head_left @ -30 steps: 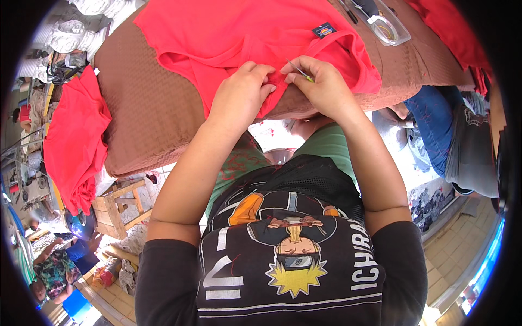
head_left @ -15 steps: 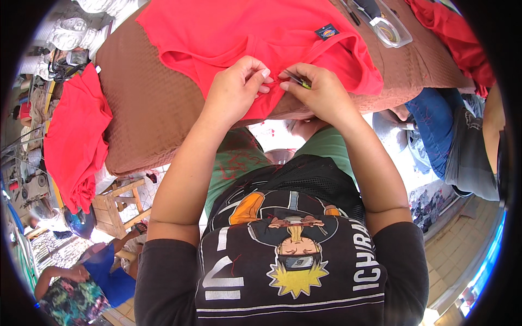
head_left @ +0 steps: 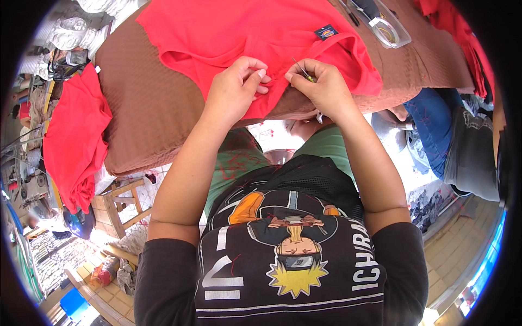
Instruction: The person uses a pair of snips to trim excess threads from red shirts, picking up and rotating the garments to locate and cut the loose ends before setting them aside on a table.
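A red garment (head_left: 217, 27) with a dark label lies spread over the near edge of the brown-covered table. My left hand (head_left: 239, 84) pinches the garment's edge between thumb and bent fingers. Just to its right, my right hand (head_left: 321, 87) is closed around small thread snips (head_left: 310, 79), a thin pointed blade and a yellow-green part showing. The snips' tip points up and left, over the red cloth and apart from my left fingers. Most of their handle is hidden in my palm.
The brown cover (head_left: 136, 103) drapes over the table. A clear plastic tray (head_left: 399, 35) holds small items at the far right. Another red garment (head_left: 76, 141) hangs at the left, near a wooden stool (head_left: 111, 214). Blue cloth (head_left: 432, 125) hangs at the right.
My right hand has drawn slightly right, away from my left fingers, and the snips' tip has turned upward. My left hand stays put. A person at lower left has left the view.
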Available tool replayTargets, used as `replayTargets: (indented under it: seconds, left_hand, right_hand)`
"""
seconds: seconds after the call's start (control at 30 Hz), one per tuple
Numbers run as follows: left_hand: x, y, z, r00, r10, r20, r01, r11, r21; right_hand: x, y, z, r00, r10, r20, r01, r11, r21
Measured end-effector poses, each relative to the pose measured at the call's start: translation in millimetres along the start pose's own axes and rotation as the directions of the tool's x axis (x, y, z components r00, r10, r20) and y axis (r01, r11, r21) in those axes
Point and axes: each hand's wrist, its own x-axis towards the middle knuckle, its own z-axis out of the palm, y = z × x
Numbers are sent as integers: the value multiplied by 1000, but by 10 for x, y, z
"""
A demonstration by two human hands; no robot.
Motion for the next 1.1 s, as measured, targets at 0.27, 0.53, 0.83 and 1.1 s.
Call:
replayTargets:
  seconds: [0.27,0.53,0.83,1.1]
  left_hand:
    - [-62,9,189,883,468,-29,-404,791,459]
    - [-6,-36,87,993,116,-26,-111,985,133]
    - [-20,-40,44,964,260,51,-264,960,95]
    - [-431,675,-666,851,113,512,-277,926,256]
  right_hand:
    - [-45,-94,3,999,-37,8,37,998,-53]
    - [-220,-160,-118,966,-253,60,256,882,-397]
    - [-170,-164,-18,933,-334,133,355,800,-483]
    - [-157,-233,-172,949,-316,-14,289,884,-368]
